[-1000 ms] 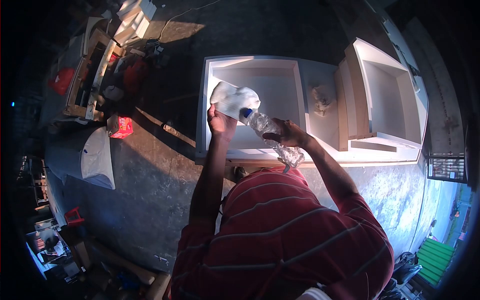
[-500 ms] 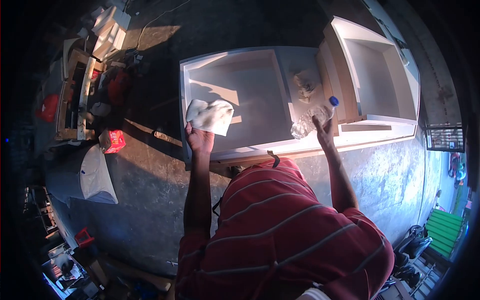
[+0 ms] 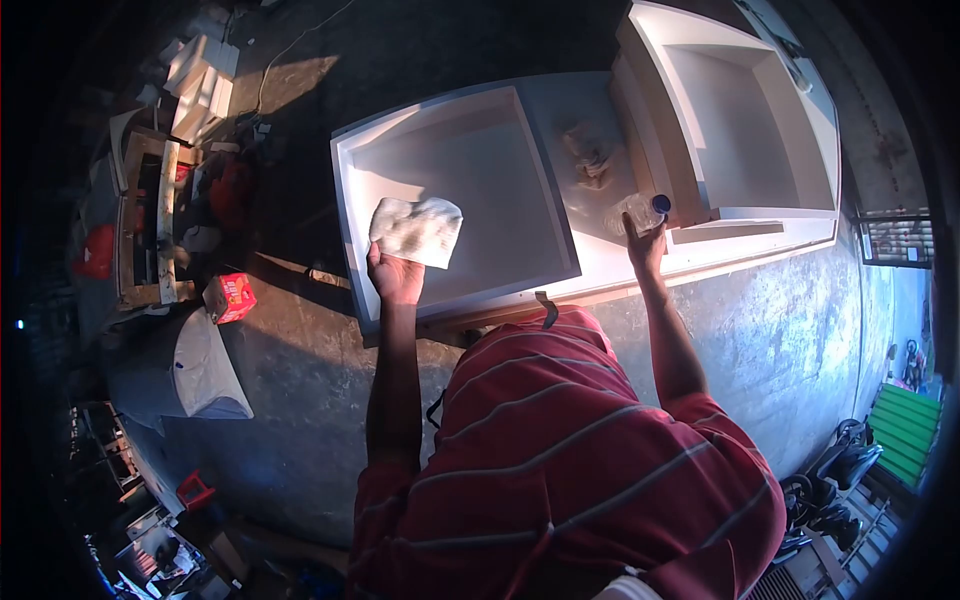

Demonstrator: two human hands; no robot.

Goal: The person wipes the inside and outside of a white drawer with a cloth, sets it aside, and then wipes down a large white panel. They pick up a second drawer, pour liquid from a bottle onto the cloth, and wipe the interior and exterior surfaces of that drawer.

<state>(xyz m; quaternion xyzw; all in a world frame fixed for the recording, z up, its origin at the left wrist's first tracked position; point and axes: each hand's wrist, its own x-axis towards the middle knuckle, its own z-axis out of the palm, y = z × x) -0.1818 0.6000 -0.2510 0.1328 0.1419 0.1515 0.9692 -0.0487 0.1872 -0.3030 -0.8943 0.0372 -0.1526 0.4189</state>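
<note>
My left hand (image 3: 398, 278) is closed on the lower edge of a white cloth (image 3: 418, 230) with greyish smudges, held above the near left part of a white open box-like cabinet (image 3: 470, 180). In my right hand (image 3: 645, 238) is a clear plastic bottle (image 3: 630, 212) with a blue cap (image 3: 661, 204). The bottle is tilted, its cap toward the right, over the pale surface beside the cabinet. A crumpled beige cloth or bag (image 3: 588, 155) lies on that surface, just beyond the bottle.
A second white open cabinet (image 3: 735, 125) stands at right. On the left are a wooden frame (image 3: 168, 225), a red box (image 3: 231, 297) and a pale sheet-like cover (image 3: 205, 370). A red stool (image 3: 194, 490) is at lower left, a parked motorcycle (image 3: 835, 470) at lower right.
The bottle has turned in my right hand and now looks shorter, its base no longer reaching toward me. My view has shifted slightly. The cloth stays in my left hand.
</note>
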